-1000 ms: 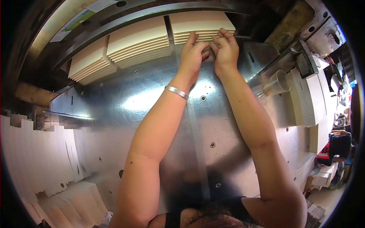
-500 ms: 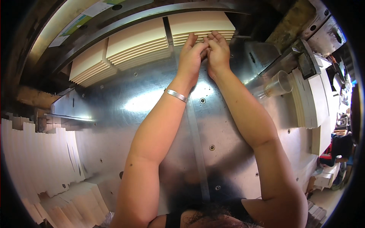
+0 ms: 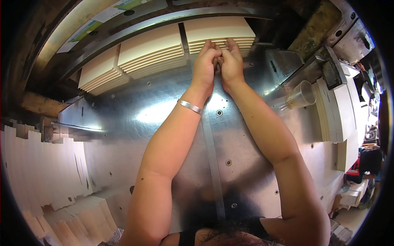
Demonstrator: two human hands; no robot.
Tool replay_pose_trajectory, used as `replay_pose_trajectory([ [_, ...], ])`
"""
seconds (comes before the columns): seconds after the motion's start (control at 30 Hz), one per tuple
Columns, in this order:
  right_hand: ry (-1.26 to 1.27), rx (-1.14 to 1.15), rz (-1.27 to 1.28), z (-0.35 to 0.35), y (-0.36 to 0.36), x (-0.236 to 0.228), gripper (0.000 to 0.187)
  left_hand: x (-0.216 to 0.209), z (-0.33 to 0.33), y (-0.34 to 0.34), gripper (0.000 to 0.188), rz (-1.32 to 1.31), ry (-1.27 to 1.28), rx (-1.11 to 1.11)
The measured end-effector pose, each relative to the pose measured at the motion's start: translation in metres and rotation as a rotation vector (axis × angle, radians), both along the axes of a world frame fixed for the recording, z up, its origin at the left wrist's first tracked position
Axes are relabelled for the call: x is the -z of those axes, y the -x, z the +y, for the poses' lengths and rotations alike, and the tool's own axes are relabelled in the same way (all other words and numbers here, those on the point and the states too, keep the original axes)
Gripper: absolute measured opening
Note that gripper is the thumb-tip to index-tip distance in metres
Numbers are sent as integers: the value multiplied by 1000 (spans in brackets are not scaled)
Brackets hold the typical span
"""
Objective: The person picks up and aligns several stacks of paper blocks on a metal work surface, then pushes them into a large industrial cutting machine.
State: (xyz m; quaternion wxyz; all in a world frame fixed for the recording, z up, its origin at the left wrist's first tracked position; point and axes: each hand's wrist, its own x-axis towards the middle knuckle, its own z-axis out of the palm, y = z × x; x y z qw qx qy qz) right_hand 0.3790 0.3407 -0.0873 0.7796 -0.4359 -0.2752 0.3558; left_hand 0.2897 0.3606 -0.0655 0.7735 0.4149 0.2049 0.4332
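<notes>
At the far side of the metal table (image 3: 164, 135), a stepped stack of cream sheets or boards (image 3: 217, 28) lies under a dark metal beam. Both my arms reach forward to its near edge. My left hand (image 3: 204, 67), below a silver bracelet (image 3: 191, 107), rests its extended fingertips against the layered edge. Beside it, my right hand (image 3: 232, 67) does likewise, its fingers stretched toward the stack. The thumbs come close together between the hands. Neither hand is wrapped round anything. Two similar stacks sit to the left: a wide one (image 3: 152, 43) and a narrower one (image 3: 98, 69).
A clear plastic cup (image 3: 301, 95) lies tipped on the right, near stacked pale boards (image 3: 334, 106). More pale stacks (image 3: 45, 172) stand at the left. A metal beam (image 3: 164, 21) spans the back, with metal side guides (image 3: 283, 63) at the table's ends.
The whole view has shifted slightly, so the stacks sit a little lower. My right hand has drawn slightly left, closer to my left hand. Both stay at the same stack's edge.
</notes>
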Motion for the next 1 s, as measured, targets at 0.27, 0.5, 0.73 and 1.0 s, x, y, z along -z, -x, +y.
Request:
replay_pose_trajectory([
  [0.27,-41,-20,-90,-1,4,5,73,1,-2,0,84,-5,1,-17],
  [0.5,46,-41,-230,6,-8,16,77,-14,-12,-8,81,43,53,-228],
  [0.73,-32,-159,-154,2,3,0,99,-17,-6,4,84,172,26,-786],
  [1.0,-2,-168,-97,-3,4,-7,96,-23,23,35,91,172,111,-989],
])
